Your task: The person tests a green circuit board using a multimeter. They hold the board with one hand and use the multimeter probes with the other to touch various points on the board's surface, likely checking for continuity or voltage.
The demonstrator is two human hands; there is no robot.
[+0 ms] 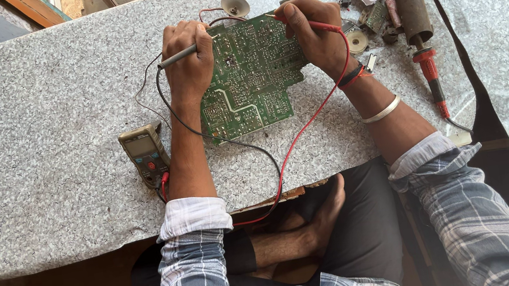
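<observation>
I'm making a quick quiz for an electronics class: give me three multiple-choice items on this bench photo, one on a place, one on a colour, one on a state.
1. Where does the meter lie? A) left of the circuit board B) on top of it C) on the floor
2. What colour is the probe in the right hand? A) blue B) red C) yellow
3. How does the left hand stand? A) flat and empty B) off the table C) closed on the black probe

A: the meter rests on the stone table beside the board.
B: its lead is red.
C: the fingers wrap it.
</observation>
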